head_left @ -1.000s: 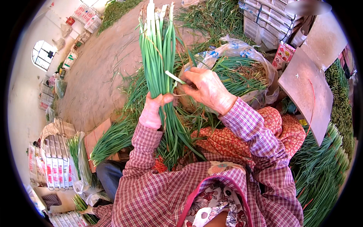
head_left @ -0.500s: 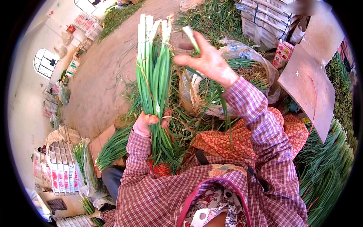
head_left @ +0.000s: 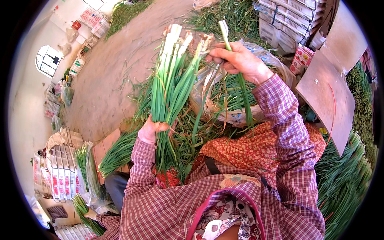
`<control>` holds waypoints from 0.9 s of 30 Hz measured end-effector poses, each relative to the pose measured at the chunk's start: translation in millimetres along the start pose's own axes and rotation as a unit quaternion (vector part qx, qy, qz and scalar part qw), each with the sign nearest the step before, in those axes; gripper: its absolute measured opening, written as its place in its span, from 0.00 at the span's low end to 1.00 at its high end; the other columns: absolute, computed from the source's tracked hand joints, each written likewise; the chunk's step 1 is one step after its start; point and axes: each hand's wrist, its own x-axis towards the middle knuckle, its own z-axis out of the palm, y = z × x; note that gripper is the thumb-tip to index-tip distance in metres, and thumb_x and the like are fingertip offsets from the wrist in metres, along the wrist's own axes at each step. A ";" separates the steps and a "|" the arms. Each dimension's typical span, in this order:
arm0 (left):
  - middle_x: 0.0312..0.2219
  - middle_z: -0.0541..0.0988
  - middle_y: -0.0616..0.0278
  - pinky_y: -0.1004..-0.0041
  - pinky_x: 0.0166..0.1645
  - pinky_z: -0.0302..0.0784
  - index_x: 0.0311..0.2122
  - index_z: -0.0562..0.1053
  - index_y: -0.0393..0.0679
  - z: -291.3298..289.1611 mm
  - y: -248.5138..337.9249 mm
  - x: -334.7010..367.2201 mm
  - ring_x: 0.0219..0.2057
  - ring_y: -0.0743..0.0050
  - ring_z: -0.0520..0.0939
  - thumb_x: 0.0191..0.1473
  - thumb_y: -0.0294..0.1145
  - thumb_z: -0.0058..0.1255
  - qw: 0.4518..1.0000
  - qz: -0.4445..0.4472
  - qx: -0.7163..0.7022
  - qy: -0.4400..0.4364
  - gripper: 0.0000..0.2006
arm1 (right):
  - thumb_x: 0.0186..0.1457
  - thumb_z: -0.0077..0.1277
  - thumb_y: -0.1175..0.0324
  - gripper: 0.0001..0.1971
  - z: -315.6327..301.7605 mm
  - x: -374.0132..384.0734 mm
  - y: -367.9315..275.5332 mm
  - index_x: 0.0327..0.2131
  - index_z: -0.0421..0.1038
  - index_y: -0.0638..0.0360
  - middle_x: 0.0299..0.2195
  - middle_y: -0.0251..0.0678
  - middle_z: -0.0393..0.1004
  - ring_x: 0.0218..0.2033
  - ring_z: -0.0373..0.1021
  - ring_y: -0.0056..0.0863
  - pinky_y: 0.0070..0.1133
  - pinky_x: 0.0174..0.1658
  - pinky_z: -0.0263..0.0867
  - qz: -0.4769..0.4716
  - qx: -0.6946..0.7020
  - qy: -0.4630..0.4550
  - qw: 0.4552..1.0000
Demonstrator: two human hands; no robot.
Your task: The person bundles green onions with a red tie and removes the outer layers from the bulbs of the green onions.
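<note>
My left hand point(head_left: 153, 130) is wrapped round the leafy part of a bunch of garlic chives point(head_left: 170, 86). The bunch stands upright, its white root ends on top and its leaves hanging toward my lap. Close to the right side of those root ends is my right hand point(head_left: 245, 61), closed round a separate chive stalk point(head_left: 224, 32). Its pale end sticks up above the fingers and its green leaves droop below. The thumb and fingertips touch dry, brownish strands at the bunch's edge. An open clear plastic bag point(head_left: 289, 80) holding greens lies behind my right hand.
Loose trimmings point(head_left: 224, 16) cover the floor ahead. White crates point(head_left: 280, 28) and a tilted board point(head_left: 328, 96) stand at right, above piled chives point(head_left: 344, 180). More chives point(head_left: 120, 154) lie at left. Another person's hand point(head_left: 91, 214) holds greens at lower left.
The bunch has tilted to the right and its stalks have fanned apart. My right hand has moved slightly right and down, its spread fingers now closed in a pinch.
</note>
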 end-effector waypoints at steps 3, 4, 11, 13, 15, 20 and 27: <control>0.18 0.72 0.59 0.74 0.17 0.65 0.35 0.68 0.39 -5.6 -10.7 -11.3 0.15 0.72 0.71 0.38 0.51 0.62 1.000 0.001 -0.004 0.030 0.27 | 0.54 0.47 0.67 0.10 -33.8 -5.5 -6.4 0.38 0.71 0.60 0.25 0.27 0.69 0.12 0.50 0.06 0.07 0.13 0.45 -0.112 0.036 0.027 0.993; 0.19 0.72 0.60 0.75 0.17 0.65 0.36 0.68 0.39 -12.2 -13.3 -15.0 0.16 0.72 0.71 0.36 0.48 0.64 1.000 -0.006 -0.023 0.020 0.27 | 0.55 0.46 0.65 0.11 -61.8 -10.5 -16.3 0.39 0.70 0.59 0.27 0.25 0.69 0.14 0.50 0.05 0.07 0.14 0.45 -0.139 0.058 0.064 0.987; 0.25 0.73 0.62 0.74 0.21 0.69 0.40 0.69 0.40 -12.4 -32.8 -22.3 0.19 0.72 0.73 0.38 0.45 0.64 0.993 -0.008 -0.053 0.105 0.26 | 0.51 0.49 0.48 0.19 -25.2 -5.1 -1.5 0.35 0.74 0.54 0.19 0.31 0.70 0.20 0.66 0.21 0.20 0.24 0.63 -0.032 -0.355 0.114 0.927; 0.25 0.73 0.63 0.74 0.23 0.70 0.41 0.69 0.41 2.0 -22.2 -11.7 0.21 0.72 0.73 0.37 0.44 0.64 0.992 -0.006 -0.059 0.110 0.27 | 0.50 0.52 0.55 0.16 -21.2 5.0 37.2 0.35 0.73 0.57 0.27 0.44 0.74 0.29 0.73 0.36 0.29 0.32 0.66 -0.234 -0.512 0.151 0.813; 0.26 0.74 0.62 0.74 0.23 0.70 0.42 0.69 0.41 -3.7 -32.9 -13.9 0.21 0.72 0.74 0.37 0.43 0.64 0.993 0.013 -0.047 0.107 0.27 | 0.49 0.52 0.57 0.16 6.5 -0.7 26.7 0.35 0.73 0.59 0.24 0.44 0.74 0.26 0.72 0.36 0.29 0.30 0.66 -0.189 -0.402 0.166 0.880; 0.27 0.76 0.63 0.74 0.26 0.71 0.41 0.70 0.40 17.3 -27.0 -6.3 0.23 0.73 0.75 0.33 0.37 0.67 0.986 -0.011 -0.083 0.141 0.27 | 0.47 0.53 0.61 0.13 31.5 1.0 32.6 0.32 0.73 0.60 0.19 0.43 0.72 0.21 0.71 0.37 0.27 0.28 0.65 -0.156 -0.327 0.206 0.909; 0.34 0.77 0.63 0.76 0.38 0.76 0.46 0.68 0.39 22.1 -18.6 -9.2 0.32 0.75 0.79 0.37 0.43 0.66 0.991 0.000 -0.057 0.125 0.31 | 0.46 0.54 0.65 0.13 5.3 2.4 96.6 0.36 0.69 0.58 0.22 0.41 0.73 0.23 0.71 0.32 0.26 0.30 0.65 -0.222 -0.545 0.211 0.780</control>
